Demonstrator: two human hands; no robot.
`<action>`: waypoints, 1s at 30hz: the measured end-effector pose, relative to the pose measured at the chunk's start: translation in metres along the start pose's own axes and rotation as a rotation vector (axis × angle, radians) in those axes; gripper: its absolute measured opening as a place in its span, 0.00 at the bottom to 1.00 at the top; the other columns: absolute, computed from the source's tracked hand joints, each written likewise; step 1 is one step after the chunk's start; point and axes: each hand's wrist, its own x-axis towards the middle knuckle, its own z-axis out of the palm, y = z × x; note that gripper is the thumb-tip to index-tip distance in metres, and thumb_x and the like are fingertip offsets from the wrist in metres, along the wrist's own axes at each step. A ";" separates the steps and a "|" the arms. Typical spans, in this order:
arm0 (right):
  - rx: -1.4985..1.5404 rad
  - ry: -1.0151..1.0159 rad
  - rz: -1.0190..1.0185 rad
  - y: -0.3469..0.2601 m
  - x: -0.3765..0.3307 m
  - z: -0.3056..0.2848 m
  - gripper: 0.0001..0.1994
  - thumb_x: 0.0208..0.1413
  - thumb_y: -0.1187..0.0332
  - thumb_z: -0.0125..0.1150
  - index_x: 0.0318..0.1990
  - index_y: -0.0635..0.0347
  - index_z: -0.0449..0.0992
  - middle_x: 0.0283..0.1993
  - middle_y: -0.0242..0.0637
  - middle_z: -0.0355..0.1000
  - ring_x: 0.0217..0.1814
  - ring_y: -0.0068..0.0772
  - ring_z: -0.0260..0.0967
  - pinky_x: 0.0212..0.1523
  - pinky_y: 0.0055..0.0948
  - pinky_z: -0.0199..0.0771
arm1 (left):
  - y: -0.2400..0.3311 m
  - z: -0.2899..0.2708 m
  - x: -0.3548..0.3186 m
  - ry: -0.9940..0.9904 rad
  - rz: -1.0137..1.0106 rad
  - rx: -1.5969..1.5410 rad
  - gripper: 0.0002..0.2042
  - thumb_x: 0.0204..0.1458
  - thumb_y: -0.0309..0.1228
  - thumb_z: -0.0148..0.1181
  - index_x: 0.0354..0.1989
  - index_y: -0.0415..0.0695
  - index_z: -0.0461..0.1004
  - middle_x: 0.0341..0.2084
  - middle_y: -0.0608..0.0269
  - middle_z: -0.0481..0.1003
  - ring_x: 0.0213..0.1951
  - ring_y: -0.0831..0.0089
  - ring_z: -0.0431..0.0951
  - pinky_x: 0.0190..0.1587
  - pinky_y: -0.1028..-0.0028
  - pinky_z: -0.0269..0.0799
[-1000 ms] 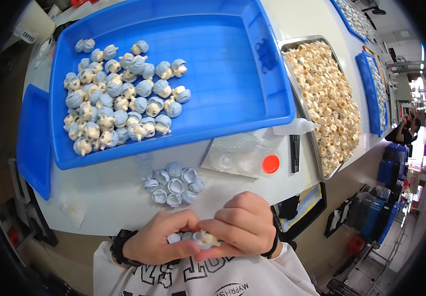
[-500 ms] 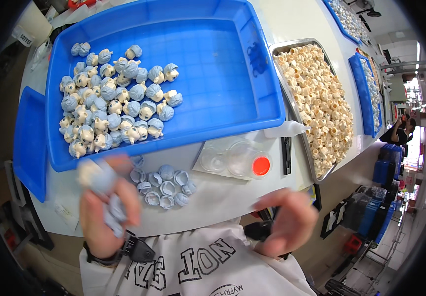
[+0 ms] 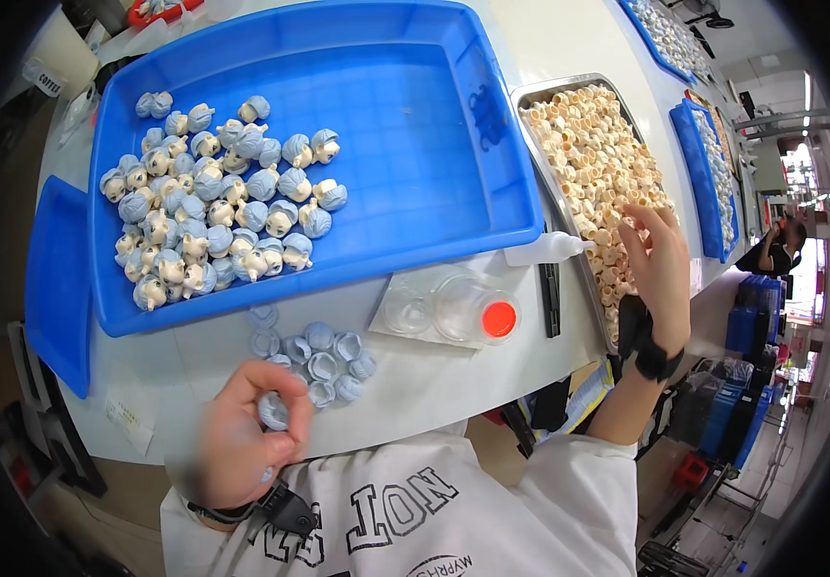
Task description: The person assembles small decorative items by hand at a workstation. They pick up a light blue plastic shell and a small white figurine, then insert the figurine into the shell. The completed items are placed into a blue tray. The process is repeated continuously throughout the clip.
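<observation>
My left hand (image 3: 251, 438) is curled in front of the table's near edge, its fingers closed around a pale blue hair shell (image 3: 272, 412). A small bit of blue also shows lower in the palm. Just beyond it, several hollow blue hair shells (image 3: 322, 365) lie in a cluster on the white table. My right hand (image 3: 660, 269) is over the metal tray (image 3: 519, 96) of cream-coloured hollow doll-head pieces (image 3: 597, 163). Its fingers are bent and apart, the tips among the pieces; no piece is visibly gripped.
A large blue bin (image 3: 405, 106) holds many doll heads with blue hair, gathered at its left. Near its front edge are clear round containers, one with a red disc (image 3: 498, 319), a white squeeze bottle (image 3: 549, 248) and a black bar (image 3: 551, 298). A blue lid (image 3: 54, 288) leans at left.
My right hand has moved right and away from me to the cream pieces. The blurred doll head is gone from my left hand, which has come nearer to me and to the right.
</observation>
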 end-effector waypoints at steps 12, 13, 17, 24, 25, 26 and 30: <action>-0.236 -0.086 -0.053 0.007 0.022 0.009 0.06 0.45 0.70 0.57 0.29 0.62 0.70 0.31 0.43 0.67 0.34 0.45 0.66 0.35 0.36 0.66 | -0.002 -0.002 0.004 -0.129 0.026 0.224 0.33 0.54 0.54 0.40 0.49 0.30 0.62 0.18 0.64 0.66 0.17 0.85 0.58 0.21 0.82 0.54; -0.187 -0.040 -0.037 0.006 0.022 0.007 0.06 0.45 0.71 0.57 0.29 0.63 0.70 0.30 0.43 0.68 0.33 0.44 0.67 0.34 0.35 0.66 | -0.004 -0.001 0.005 -0.111 0.030 0.225 0.34 0.54 0.56 0.40 0.50 0.30 0.62 0.17 0.66 0.65 0.17 0.85 0.58 0.21 0.82 0.54; 0.139 0.052 0.075 -0.007 0.008 -0.007 0.06 0.45 0.75 0.57 0.30 0.64 0.67 0.30 0.39 0.69 0.28 0.31 0.67 0.32 0.27 0.68 | -0.002 -0.001 0.002 -0.120 0.014 0.147 0.26 0.56 0.44 0.44 0.51 0.31 0.61 0.18 0.68 0.62 0.19 0.84 0.58 0.22 0.82 0.54; 0.967 0.057 -0.065 -0.063 -0.051 -0.022 0.11 0.40 0.79 0.63 0.33 0.69 0.69 0.34 0.41 0.70 0.32 0.29 0.67 0.36 0.24 0.66 | -0.012 -0.005 0.007 -0.168 0.107 -0.038 0.15 0.54 0.33 0.43 0.45 0.35 0.62 0.22 0.63 0.64 0.19 0.81 0.60 0.22 0.81 0.55; 0.936 0.030 -0.131 -0.063 -0.055 -0.019 0.13 0.39 0.78 0.64 0.35 0.70 0.71 0.33 0.41 0.70 0.32 0.29 0.67 0.35 0.25 0.66 | -0.012 -0.007 0.005 -0.168 0.104 -0.005 0.14 0.54 0.33 0.43 0.44 0.35 0.62 0.22 0.63 0.64 0.19 0.81 0.60 0.22 0.81 0.55; 0.879 0.028 -0.216 -0.066 -0.055 -0.018 0.15 0.37 0.77 0.65 0.36 0.70 0.72 0.32 0.42 0.70 0.32 0.31 0.67 0.34 0.25 0.66 | -0.013 -0.007 0.004 -0.168 0.102 0.029 0.14 0.54 0.33 0.43 0.43 0.35 0.63 0.22 0.63 0.65 0.19 0.80 0.60 0.22 0.81 0.55; 0.697 0.021 -0.293 -0.091 -0.061 -0.015 0.18 0.33 0.76 0.67 0.38 0.67 0.75 0.29 0.42 0.71 0.29 0.31 0.68 0.29 0.25 0.66 | -0.012 -0.001 0.007 -0.062 0.105 0.066 0.17 0.52 0.32 0.43 0.46 0.33 0.62 0.22 0.64 0.65 0.19 0.81 0.60 0.22 0.82 0.55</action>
